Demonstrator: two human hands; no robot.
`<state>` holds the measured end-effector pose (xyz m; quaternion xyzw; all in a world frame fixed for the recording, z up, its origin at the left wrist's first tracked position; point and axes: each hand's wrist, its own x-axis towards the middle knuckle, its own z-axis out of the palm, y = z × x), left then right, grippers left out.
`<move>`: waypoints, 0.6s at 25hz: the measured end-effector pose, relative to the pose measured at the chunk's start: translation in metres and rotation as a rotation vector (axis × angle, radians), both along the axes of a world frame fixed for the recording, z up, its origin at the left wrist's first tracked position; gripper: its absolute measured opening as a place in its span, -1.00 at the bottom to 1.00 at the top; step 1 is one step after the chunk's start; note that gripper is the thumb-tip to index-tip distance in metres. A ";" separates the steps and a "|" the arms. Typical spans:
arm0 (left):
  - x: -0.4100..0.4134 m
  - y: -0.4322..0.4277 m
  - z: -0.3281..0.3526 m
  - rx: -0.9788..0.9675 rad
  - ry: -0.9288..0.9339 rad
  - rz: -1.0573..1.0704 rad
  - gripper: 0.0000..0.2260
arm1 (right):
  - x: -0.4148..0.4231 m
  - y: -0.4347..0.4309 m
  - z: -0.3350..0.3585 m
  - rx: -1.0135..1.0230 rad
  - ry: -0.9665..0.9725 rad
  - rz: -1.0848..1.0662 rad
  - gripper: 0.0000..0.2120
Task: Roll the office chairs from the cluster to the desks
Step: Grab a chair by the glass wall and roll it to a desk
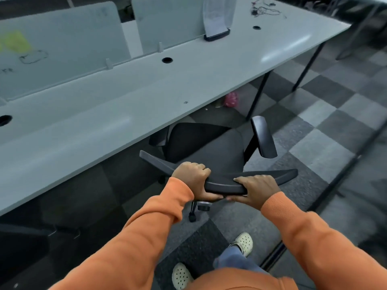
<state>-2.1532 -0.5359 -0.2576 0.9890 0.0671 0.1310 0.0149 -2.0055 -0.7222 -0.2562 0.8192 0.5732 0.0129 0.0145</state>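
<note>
The black office chair, dark padded seat partly under the grey counter at twelve o'clock, has its curved backrest top gripped by the left hand and right hand.

Office: long desk (cable grommets), divider screens, checkered carpet tiles.

Frosted divider panels upright; tangled wires far right; pink object on checkered carpet.
</note>
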 end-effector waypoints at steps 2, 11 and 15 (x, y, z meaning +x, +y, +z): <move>0.025 0.002 0.006 0.007 0.056 -0.030 -0.35 | 0.017 -0.001 -0.001 0.050 -0.052 -0.037 -0.13; 0.134 0.019 0.022 0.096 0.283 -0.108 -0.27 | 0.089 -0.003 -0.008 0.117 -0.012 -0.222 -0.14; 0.186 0.024 0.026 0.123 0.316 -0.152 -0.27 | 0.129 -0.003 -0.015 0.196 -0.055 -0.283 -0.27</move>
